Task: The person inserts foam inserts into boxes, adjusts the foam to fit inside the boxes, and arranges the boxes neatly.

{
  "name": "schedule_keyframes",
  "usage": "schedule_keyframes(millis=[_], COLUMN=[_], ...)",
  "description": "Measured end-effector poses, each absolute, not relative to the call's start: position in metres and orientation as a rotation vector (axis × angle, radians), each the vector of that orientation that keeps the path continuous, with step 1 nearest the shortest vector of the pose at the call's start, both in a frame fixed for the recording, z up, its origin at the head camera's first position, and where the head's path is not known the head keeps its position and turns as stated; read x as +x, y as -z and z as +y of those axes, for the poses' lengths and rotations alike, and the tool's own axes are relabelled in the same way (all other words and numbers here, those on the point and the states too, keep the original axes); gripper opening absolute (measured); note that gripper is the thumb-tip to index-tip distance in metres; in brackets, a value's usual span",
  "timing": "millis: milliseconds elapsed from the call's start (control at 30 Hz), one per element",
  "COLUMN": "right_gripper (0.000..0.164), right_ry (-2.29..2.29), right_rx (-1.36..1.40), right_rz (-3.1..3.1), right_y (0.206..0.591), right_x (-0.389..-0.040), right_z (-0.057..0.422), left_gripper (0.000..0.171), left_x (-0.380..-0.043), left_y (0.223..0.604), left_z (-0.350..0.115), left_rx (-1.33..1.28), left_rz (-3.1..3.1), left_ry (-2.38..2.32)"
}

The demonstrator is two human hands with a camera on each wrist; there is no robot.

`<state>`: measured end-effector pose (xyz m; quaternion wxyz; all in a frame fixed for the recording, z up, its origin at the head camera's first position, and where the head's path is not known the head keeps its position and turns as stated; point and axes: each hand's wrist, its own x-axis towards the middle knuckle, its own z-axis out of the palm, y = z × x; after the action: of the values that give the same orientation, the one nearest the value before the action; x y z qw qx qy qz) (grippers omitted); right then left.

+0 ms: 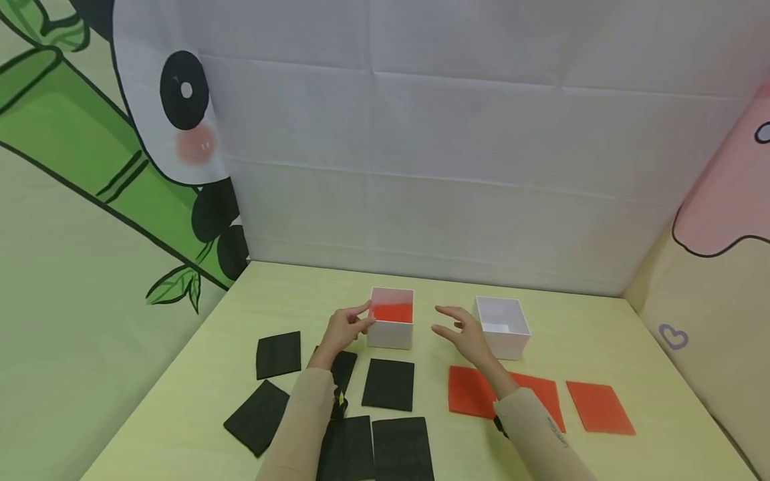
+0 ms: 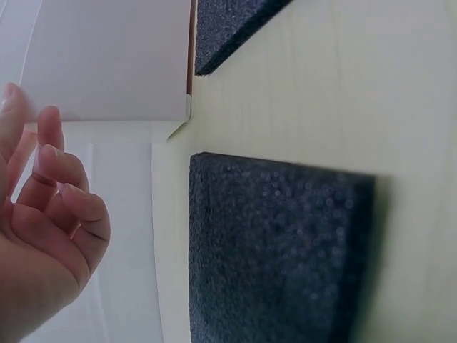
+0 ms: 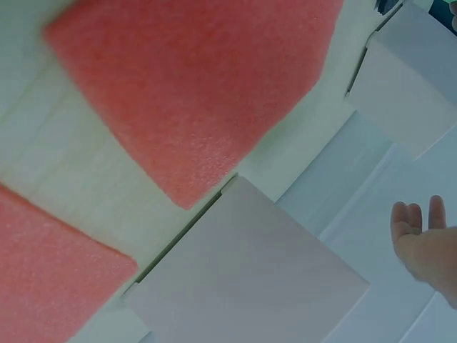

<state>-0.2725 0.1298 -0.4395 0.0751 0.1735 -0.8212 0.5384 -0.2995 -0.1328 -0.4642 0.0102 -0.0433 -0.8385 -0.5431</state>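
While your left hand (image 1: 344, 329) sits at the left rim of the first box (image 1: 391, 335), its fingers are slightly parted; whether they touch the wall cannot be told.

Head view, listed: one red piece (image 1: 392, 312), inside the first box; second box (image 1: 510, 345), to the right, white within; red squares (image 1: 469, 391), on the surface (image 1: 680, 427) in front of the second box; black squares (image 1: 388, 385), flat, at left and centre. Right hand (image 1: 466, 334): between the boxes, fingers spread, holding nothing. Advised: steady the first box lightly from outside, as it looks light and could slide; carry your right forearm high over the red squares.

Left wrist view: your left fingers, loosely bent by the box corner, no square among them; one thick black square, apart from the hand and nearer the camera. Advised: keep your wrist clear of it.

Right wrist view: your right fingers, extended, apart from both boxes; two red squares in the foreground. Advised: pinch a square by one edge, since it is probably soft, and lower it level so its corners miss the rim.
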Motion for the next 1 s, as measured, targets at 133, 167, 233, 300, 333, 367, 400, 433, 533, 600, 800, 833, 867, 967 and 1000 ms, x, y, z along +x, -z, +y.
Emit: schedule_keyframes(millis=[133, 167, 233, 300, 333, 367, 400, 433, 533, 600, 800, 833, 867, 967, 1000], right_gripper=[0.044, 0.044, 0.044, 0.045, 0.045, 0.045, 0.045, 0.045, 0.045, 0.044, 0.045, 0.045, 0.045, 0.047, 0.047], right_ry=[-1.623, -1.626, -1.615, -1.602, -1.588, -1.567, -1.546, -1.530, -1.488, -1.488, -1.446, -1.429, -1.417, -1.367, -1.343], right_rx=[0.536, 0.540, 0.549, 0.561, 0.573, 0.583, 0.588, 0.593, 0.594, 0.586, 0.630, 0.643, 0.656, 0.707, 0.731], right_rz=[-2.477, -2.481, -2.492, -2.496, -2.500, -2.508, -2.520, -2.530, -2.566, -2.580, -2.605, -2.615, -2.628, -2.670, -2.683], right_y=[0.441, 0.441, 0.442, 0.443, 0.444, 0.444, 0.445, 0.445, 0.446, 0.448, 0.456, 0.457, 0.458, 0.461, 0.462], right_x=[-0.265, -0.263, -0.260, -0.258, -0.257, -0.255, -0.254, -0.252, -0.247, -0.245, -0.238, -0.237, -0.236, -0.233, -0.232], right_z=[0.137, 0.139, 0.143, 0.146, 0.148, 0.150, 0.152, 0.153, 0.157, 0.160, 0.170, 0.171, 0.173, 0.177, 0.178], left_gripper=[0.048, 0.048, 0.048, 0.048, 0.047, 0.047, 0.048, 0.047, 0.047, 0.047, 0.047, 0.047, 0.047, 0.048, 0.048], left_x=[-0.300, -0.300, -0.300, -0.300, -0.300, -0.300, -0.300, -0.300, -0.300, -0.300, -0.300, -0.300, -0.300, -0.300, -0.300], left_y=[0.465, 0.465, 0.465, 0.465, 0.466, 0.466, 0.466, 0.466, 0.466, 0.466, 0.467, 0.467, 0.467, 0.467, 0.467], left_z=[-0.132, -0.132, -0.133, -0.133, -0.133, -0.133, -0.133, -0.132, -0.132, -0.132, -0.131, -0.132, -0.132, -0.132, -0.131], left_rx=[-0.136, -0.134, -0.132, -0.128, -0.127, -0.128, -0.129, -0.129, -0.128, -0.123, -0.120, -0.120, -0.121, -0.121, -0.120], left_rz=[-2.617, -2.615, -2.612, -2.606, -2.602, -2.602, -2.602, -2.600, -2.597, -2.599, -2.596, -2.594, -2.595, -2.594, -2.595], left_ry=[1.697, 1.698, 1.694, 1.696, 1.701, 1.700, 1.701, 1.703, 1.705, 1.706, 1.706, 1.709, 1.710, 1.715, 1.717])
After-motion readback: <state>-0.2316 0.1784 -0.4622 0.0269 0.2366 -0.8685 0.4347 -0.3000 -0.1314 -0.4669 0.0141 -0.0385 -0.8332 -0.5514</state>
